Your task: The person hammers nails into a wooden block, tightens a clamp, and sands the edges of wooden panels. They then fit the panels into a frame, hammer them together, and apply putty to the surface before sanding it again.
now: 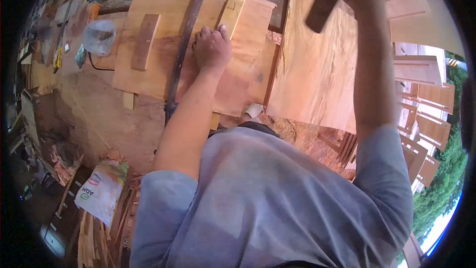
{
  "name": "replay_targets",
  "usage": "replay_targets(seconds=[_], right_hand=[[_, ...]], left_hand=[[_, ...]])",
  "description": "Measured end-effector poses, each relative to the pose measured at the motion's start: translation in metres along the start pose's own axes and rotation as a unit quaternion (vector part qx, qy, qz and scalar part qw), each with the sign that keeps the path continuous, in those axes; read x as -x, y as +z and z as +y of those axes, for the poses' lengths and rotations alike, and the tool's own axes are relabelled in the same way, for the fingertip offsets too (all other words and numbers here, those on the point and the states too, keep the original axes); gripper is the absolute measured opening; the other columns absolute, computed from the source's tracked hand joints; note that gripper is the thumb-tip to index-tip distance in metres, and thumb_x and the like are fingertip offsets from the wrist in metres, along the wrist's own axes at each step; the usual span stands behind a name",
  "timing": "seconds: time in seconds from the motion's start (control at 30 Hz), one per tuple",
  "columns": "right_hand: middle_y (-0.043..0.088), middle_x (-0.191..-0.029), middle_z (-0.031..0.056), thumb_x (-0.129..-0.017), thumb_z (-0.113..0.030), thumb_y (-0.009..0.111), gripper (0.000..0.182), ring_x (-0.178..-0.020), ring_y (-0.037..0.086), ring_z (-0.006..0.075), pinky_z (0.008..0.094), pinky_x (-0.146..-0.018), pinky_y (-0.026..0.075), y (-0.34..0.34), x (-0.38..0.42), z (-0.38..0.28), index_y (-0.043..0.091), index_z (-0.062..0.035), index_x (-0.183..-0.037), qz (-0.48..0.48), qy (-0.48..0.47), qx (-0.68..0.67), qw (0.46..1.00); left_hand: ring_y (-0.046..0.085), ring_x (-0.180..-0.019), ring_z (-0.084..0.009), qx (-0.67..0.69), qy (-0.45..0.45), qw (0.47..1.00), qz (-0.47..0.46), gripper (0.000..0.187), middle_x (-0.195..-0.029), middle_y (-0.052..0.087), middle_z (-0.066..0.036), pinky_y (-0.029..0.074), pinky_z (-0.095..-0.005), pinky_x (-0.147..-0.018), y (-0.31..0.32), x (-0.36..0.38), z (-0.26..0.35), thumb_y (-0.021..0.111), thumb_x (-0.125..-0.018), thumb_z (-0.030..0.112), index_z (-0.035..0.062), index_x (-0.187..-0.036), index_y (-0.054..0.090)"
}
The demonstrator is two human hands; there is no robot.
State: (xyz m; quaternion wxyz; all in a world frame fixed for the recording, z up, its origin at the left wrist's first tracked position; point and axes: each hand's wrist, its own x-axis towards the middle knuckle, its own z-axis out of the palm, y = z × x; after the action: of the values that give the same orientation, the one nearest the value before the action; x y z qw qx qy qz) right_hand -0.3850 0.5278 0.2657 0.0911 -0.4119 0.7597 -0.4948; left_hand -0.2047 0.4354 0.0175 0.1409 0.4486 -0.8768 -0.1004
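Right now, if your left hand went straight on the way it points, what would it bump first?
Probably the marked block: it lies just ahead of the left hand, seemingly touching already, though depth is hard to judge.

A pale wooden block, straight-edged and longer than it is wide, lies slantwise on a broad wooden panel, near the far edge, its near end partly covered and a dark mark (too small to read) on its upper face. The panel, reddish tan with darker patches, lies flat, its far right corner ragged. To the right, a dark brown bar, blurred and squared at its lower end, tilts in midair, well apart from the block.
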Motion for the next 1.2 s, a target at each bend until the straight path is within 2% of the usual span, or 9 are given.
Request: replay_targets(seconds=[0.1, 0.17, 0.33, 0.43, 0.53, 0.6, 0.87, 1.0, 1.2], right_hand=[[0.066, -0.094, 0.0209, -0.089, -0.024, 0.059, 0.026, -0.094, 0.064, 0.0357, 0.0476, -0.08, 0.05, 0.034, 0.038, 0.058, 0.058, -0.0006, -0.099, -0.068, 0.004, 0.268, 0.961], [0.066, -0.08, 0.0204, -0.092, -0.03, 0.054, 0.033, -0.066, 0.066, 0.0324, 0.0418, -0.064, 0.052, 0.041, 0.048, 0.081, 0.062, 0.0018, -0.095, -0.321, 0.141, 0.185, 0.918], [0.059, -0.067, 0.0094, -0.09, -0.018, 0.059, 0.021, -0.061, 0.056, 0.0151, 0.032, -0.058, 0.047, 0.001, 0.008, 0.017, 0.06, 0.002, -0.085, -0.047, -0.102, 0.139, 0.984], [0.057, -0.077, 0.0091, -0.096, -0.038, 0.051, 0.037, -0.061, 0.057, 0.0171, 0.0317, -0.056, 0.05, -0.014, 0.015, -0.007, 0.054, -0.0006, -0.097, -0.062, -0.134, -0.189, 0.971], [0.066, -0.082, 0.0196, -0.092, -0.018, 0.054, 0.019, -0.079, 0.067, 0.0255, 0.0374, -0.066, 0.051, 0.042, 0.052, 0.077, 0.059, 0.0, -0.094, -0.012, -0.057, 0.202, 0.978], [0.064, -0.088, 0.0276, -0.092, -0.026, 0.052, 0.028, -0.085, 0.063, 0.0443, 0.0503, -0.076, 0.05, 0.039, 0.055, 0.095, 0.064, -0.0013, -0.097, -0.248, -0.009, 0.27, 0.93], [0.064, -0.086, 0.0265, -0.091, -0.021, 0.056, 0.026, -0.081, 0.064, 0.0427, 0.0492, -0.068, 0.049, 0.048, 0.061, 0.088, 0.051, 0.002, -0.101, 0.039, -0.026, 0.023, 0.999], [0.061, -0.075, 0.0138, -0.094, -0.026, 0.05, 0.034, -0.064, 0.061, 0.0216, 0.0362, -0.064, 0.051, 0.036, 0.05, 0.074, 0.054, 0.004, -0.11, -0.336, 0.189, 0.19, 0.903], [0.06, -0.071, 0.0113, -0.096, -0.018, 0.049, 0.021, -0.062, 0.06, 0.0191, 0.0359, -0.059, 0.049, 0.044, 0.051, 0.059, 0.053, 0.0021, -0.102, 0.066, -0.08, -0.056, 0.993]], left_hand=[[0.058, -0.095, -0.0356, 0.001, -0.001, 1.0, -0.007, 0.05, -0.097, 0.059, -0.018, 0.047, -0.0477, -0.083, -0.008, 0.0, 0.003, 0.042, -0.096, 0.037, -0.0011, -0.078, 0.068], [0.058, -0.094, -0.0361, 0.001, 0.002, 1.0, -0.007, 0.049, -0.096, 0.06, -0.018, 0.047, -0.0476, -0.083, -0.006, 0.005, -0.001, 0.042, -0.096, 0.036, -0.0016, -0.078, 0.068], [0.058, -0.093, -0.0371, 0.024, -0.009, 1.0, 0.009, 0.048, -0.093, 0.06, -0.019, 0.046, -0.0478, -0.084, -0.005, 0.001, 0.002, 0.042, -0.096, 0.032, -0.0031, -0.075, 0.067], [0.058, -0.093, -0.0374, 0.022, -0.005, 1.0, -0.015, 0.047, -0.092, 0.061, -0.02, 0.045, -0.0483, -0.085, -0.008, 0.004, -0.001, 0.041, -0.096, 0.03, -0.0038, -0.076, 0.067], [0.058, -0.094, -0.0376, 0.024, -0.005, 1.0, 0.011, 0.047, -0.094, 0.061, -0.021, 0.045, -0.0484, -0.086, -0.01, -0.002, 0.0, 0.04, -0.097, 0.029, -0.0039, -0.076, 0.067], [0.058, -0.094, -0.0383, 0.017, -0.024, 1.0, 0.006, 0.047, -0.094, 0.061, -0.021, 0.045, -0.0485, -0.085, -0.012, -0.002, 0.002, 0.039, -0.096, 0.028, -0.004, -0.075, 0.066], [0.058, -0.092, -0.0388, 0.015, -0.027, 0.999, 0.01, 0.046, -0.095, 0.061, -0.022, 0.045, -0.049, -0.083, -0.007, -0.001, 0.0, 0.038, -0.096, 0.027, -0.0045, -0.078, 0.066], [0.059, -0.087, -0.0387, 0.032, -0.03, 0.997, 0.056, 0.047, -0.091, 0.062, -0.022, 0.046, -0.0491, -0.081, -0.007, -0.002, 0.002, 0.039, -0.096, 0.027, -0.0047, -0.074, 0.066], [0.059, -0.084, -0.0386, 0.045, -0.002, 0.998, 0.049, 0.048, -0.085, 0.062, -0.022, 0.046, -0.0493, -0.08, -0.005, -0.002, -0.003, 0.039, -0.096, 0.027, -0.0037, -0.07, 0.066]])
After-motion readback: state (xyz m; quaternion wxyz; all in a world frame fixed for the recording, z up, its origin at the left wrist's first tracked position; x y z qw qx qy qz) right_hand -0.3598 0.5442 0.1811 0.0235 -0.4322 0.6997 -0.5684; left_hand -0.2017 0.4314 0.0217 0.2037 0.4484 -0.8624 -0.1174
